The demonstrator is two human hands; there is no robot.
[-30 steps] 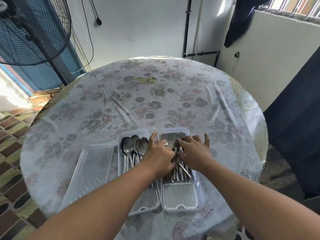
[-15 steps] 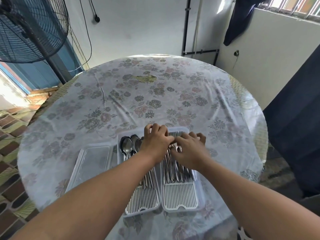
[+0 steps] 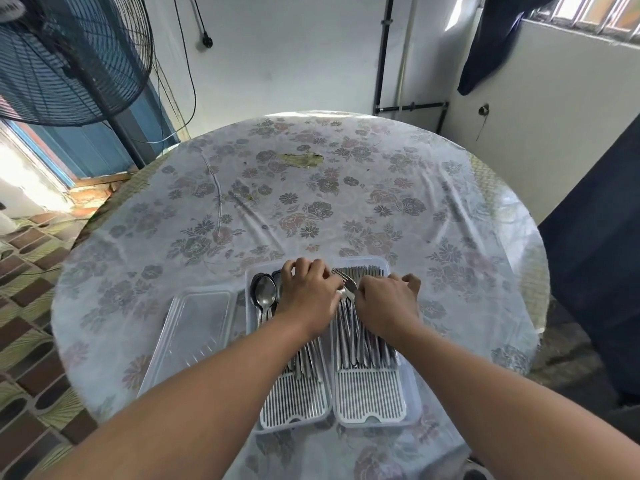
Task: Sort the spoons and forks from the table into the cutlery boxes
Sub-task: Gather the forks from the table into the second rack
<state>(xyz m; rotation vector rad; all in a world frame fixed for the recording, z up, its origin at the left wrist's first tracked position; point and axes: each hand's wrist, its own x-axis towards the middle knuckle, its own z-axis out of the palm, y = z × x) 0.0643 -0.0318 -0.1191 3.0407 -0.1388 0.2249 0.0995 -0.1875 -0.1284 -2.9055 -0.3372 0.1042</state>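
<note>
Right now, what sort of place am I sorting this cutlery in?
Probably a home's back room or covered porch: a round table under a flowered plastic cloth, a big standing fan, and a tiled floor by bare walls.

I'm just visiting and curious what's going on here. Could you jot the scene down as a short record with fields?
Surface: round table with floral cover
Left box: spoons
Right box: forks
Clear lid: lying left of both boxes
Left hand: over the spoons, fingers curled; what it grips is hidden
Right hand: over the forks, beside one raised fork; grip unclear
Loose cutlery on the table: none visible
</note>
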